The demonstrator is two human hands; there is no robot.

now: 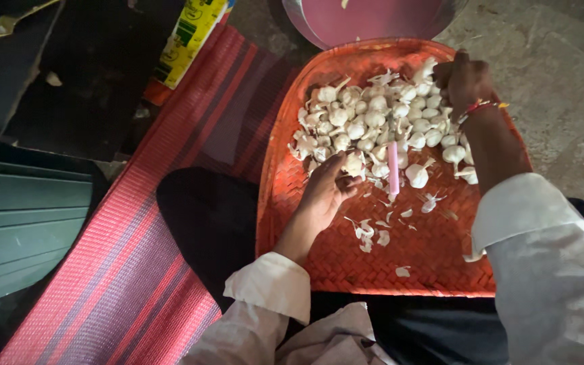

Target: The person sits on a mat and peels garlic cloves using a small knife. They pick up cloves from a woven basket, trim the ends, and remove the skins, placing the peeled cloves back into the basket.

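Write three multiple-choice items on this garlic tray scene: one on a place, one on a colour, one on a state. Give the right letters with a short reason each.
1. Where does the pink stick lie?
A. On the striped mat
B. On the woven tray, at the near edge of the garlic heap
C. In the round metal plate

2. What colour is the woven tray?
A. Orange-red
B. Green
C. White

3. What is the left hand doing?
A. Resting flat on the mat
B. Hanging clear above the tray
C. Fingers on a garlic bulb at the heap's near edge

Answers:
1 B: the stick lies among the bulbs on the tray, between the two hands.
2 A: the weave shows orange-red all round the garlic.
3 C: the fingertips meet a bulb, while the right hand reaches into the heap's far side.
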